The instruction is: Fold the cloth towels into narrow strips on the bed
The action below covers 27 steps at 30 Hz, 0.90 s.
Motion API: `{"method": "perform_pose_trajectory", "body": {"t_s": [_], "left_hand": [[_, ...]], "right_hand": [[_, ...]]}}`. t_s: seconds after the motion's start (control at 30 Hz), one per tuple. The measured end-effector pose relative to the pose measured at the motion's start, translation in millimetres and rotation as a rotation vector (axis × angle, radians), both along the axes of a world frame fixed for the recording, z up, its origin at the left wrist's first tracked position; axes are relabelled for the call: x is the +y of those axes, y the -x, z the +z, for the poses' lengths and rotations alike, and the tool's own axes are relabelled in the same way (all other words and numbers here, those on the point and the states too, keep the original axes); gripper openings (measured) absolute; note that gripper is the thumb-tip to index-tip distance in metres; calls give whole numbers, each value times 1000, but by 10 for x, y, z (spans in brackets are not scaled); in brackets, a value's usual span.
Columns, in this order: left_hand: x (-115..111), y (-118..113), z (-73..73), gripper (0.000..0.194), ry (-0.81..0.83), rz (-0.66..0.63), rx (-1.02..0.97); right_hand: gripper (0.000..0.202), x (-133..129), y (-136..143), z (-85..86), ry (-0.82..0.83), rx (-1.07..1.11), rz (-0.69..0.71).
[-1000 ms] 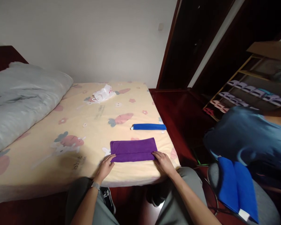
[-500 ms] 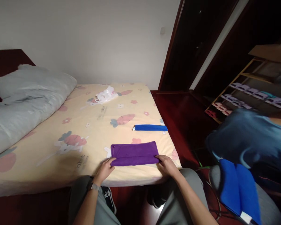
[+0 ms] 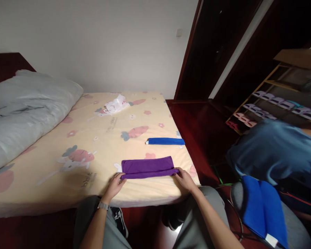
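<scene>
A purple cloth (image 3: 147, 166) lies on the bed near its front edge, its near side rolled into a narrow band. My left hand (image 3: 115, 185) grips the left end of that band between thumb and fingers. At the right end, my right hand (image 3: 183, 178) pinches the same band. Beyond the cloth lies a narrow blue folded cloth (image 3: 166, 141) with a small white tag at its left end.
The bed (image 3: 52, 188) has a patterned sheet. A white plastic bag (image 3: 117, 104) and a grey quilt (image 3: 28, 114) lie on it. At right are folded blue cloths (image 3: 265, 211), a shoe rack (image 3: 264, 81) and a person in blue clothing (image 3: 272, 148).
The near edge of the purple cloth has been rolled further away from me, so the flat part is narrower. Both hands have moved slightly forward with it.
</scene>
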State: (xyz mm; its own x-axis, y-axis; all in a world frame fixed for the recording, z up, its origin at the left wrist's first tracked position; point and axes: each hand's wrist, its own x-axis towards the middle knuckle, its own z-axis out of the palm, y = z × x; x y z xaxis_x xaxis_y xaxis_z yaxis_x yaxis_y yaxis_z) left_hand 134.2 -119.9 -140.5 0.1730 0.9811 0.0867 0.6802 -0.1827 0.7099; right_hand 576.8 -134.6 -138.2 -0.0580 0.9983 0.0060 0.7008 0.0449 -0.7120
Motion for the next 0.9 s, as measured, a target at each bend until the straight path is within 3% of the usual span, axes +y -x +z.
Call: {"method": "perform_pose_trajectory", "body": {"t_s": [0.37,0.7,0.9], "left_hand": [[91,-15,-194,47,-15,147,-10],[242,-81,-171,42,-150,161,98],[258,-64,-176,37,-236,126,220]], "right_hand": [[32,151,33,-78,-64,-140,-54],[40,287,-12,-190,-19,-191,-107],[38,258,11,-198,-99,-217,-101]]}}
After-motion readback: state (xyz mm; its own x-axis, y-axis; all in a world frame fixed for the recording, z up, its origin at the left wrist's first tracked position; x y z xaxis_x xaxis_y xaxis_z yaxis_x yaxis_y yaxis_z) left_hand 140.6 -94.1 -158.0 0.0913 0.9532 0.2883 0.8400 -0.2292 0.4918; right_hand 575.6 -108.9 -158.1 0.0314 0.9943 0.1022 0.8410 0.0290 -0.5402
